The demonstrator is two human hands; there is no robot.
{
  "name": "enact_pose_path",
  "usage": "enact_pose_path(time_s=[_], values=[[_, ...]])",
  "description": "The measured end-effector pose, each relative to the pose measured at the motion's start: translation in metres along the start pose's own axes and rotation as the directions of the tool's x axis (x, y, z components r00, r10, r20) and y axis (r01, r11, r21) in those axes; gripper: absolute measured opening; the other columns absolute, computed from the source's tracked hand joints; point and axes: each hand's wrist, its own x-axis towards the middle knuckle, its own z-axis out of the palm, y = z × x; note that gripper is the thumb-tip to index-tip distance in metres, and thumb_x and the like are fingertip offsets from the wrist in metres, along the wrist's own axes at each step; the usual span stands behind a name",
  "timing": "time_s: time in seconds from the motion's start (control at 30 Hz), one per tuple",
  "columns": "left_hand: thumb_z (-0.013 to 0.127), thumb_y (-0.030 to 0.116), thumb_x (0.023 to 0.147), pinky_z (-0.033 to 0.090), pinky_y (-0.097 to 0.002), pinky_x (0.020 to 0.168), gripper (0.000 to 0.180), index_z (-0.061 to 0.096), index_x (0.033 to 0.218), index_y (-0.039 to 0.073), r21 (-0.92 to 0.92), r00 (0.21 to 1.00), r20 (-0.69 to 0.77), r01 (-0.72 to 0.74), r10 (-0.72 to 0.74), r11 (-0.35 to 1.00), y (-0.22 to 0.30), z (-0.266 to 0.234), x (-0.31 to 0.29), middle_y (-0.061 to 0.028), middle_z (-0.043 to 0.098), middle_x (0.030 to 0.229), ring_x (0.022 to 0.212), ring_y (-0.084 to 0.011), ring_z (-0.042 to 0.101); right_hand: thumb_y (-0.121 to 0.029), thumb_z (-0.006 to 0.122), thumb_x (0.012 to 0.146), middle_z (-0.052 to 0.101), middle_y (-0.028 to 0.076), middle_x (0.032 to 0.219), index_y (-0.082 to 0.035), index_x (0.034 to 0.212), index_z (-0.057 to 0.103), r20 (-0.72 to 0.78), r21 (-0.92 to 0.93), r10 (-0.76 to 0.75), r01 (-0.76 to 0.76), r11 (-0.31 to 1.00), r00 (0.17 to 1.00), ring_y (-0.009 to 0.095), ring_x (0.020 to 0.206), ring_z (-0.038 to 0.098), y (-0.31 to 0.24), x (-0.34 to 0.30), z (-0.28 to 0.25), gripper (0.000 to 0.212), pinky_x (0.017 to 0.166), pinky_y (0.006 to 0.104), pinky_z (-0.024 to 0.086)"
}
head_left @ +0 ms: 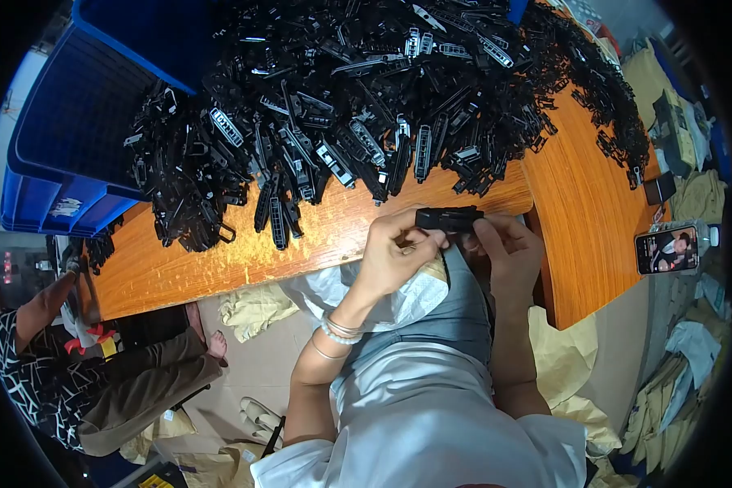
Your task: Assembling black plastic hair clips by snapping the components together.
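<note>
A long black plastic part (449, 218) is held level between my two hands, just over the front edge of the table. My left hand (398, 250) grips its left end, fingers curled beneath. At its right end, the thumb and fingers of my right hand (506, 246) pinch it. Beyond my hands a large heap of similar black plastic parts (333, 122) covers much of the wooden table (301, 248). Some pieces in the heap have ladder-like slots. My fingers partly cover the held part, so its finer details cannot be made out.
Blue plastic crates (73, 114) are stacked at the far left. A wooden side panel (581, 220) extends on the right, near a phone (666, 249) with a lit screen. Another person (41, 374) sits at the left. Brown sacks (573, 358) lie on the floor; a whitish bag (382, 297) covers part of my lap.
</note>
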Motion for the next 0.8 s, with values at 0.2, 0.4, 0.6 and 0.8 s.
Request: enact_pose_path(time_s=[0.2, 0.4, 0.6, 0.8], values=[[0.066, 0.008, 0.077, 0.033, -0.0161, 0.049, 0.009, 0.062, 0.079, 0.001, -0.044, 0.993, 0.044, 0.113, -0.111, 0.993, 0.010, 0.002, 0.005, 0.0029, 0.055, 0.067, 0.055, -0.0008, 0.045, 0.000, 0.065, 0.073, 0.058, 0.003, 0.071, 0.006, 0.082, 0.061, 0.169, -0.232, -0.075, 0.113, 0.966, 0.983, 0.009, 0.064, 0.057, 0.003, -0.003, -0.007, 0.012, 0.058, 0.0195, 0.044], [0.060, 0.006, 0.080, 0.033, -0.0174, 0.052, 0.008, 0.059, 0.077, -0.001, -0.122, 0.994, 0.110, 0.034, -0.021, 0.992, 0.011, 0.009, 0.004, 0.0018, 0.051, 0.067, 0.058, -0.0038, 0.044, 0.001, 0.063, 0.074, 0.059, 0.005, 0.072, 0.007, 0.090, 0.059, 0.125, 0.023, 0.049, -0.052, 0.998, 0.991, 0.008, 0.064, 0.056, 0.002, -0.002, -0.005, 0.017, 0.056, 0.0188, 0.041], [0.058, 0.009, 0.082, 0.038, -0.0263, 0.053, 0.014, 0.059, 0.077, -0.004, 0.203, 0.993, 0.112, -0.059, 0.037, 0.977, 0.009, -0.005, 0.030, -0.0066, 0.052, 0.069, 0.063, -0.0139, 0.049, -0.001, 0.056, 0.079, 0.060, 0.008, 0.070, 0.007, 0.095, 0.058, 0.088, 0.038, 0.019, -0.022, 0.999, 0.996, 0.008, 0.052, 0.048, 0.026, 0.000, -0.016, 0.018, 0.049, 0.0180, 0.037], [0.060, 0.007, 0.072, 0.045, -0.0333, 0.049, 0.012, 0.053, 0.072, -0.003, 0.992, 0.880, 0.007, -0.065, 0.476, 0.106, 0.001, -0.012, 0.061, -0.0133, 0.048, 0.076, 0.071, -0.0248, 0.054, -0.003, 0.056, 0.080, 0.060, 0.010, 0.067, 0.008, 0.094, 0.057, 0.077, 0.022, 0.069, -0.071, 0.997, 0.995, 0.007, 0.050, 0.046, 0.032, 0.002, -0.018, 0.018, 0.049, 0.0177, 0.036]])
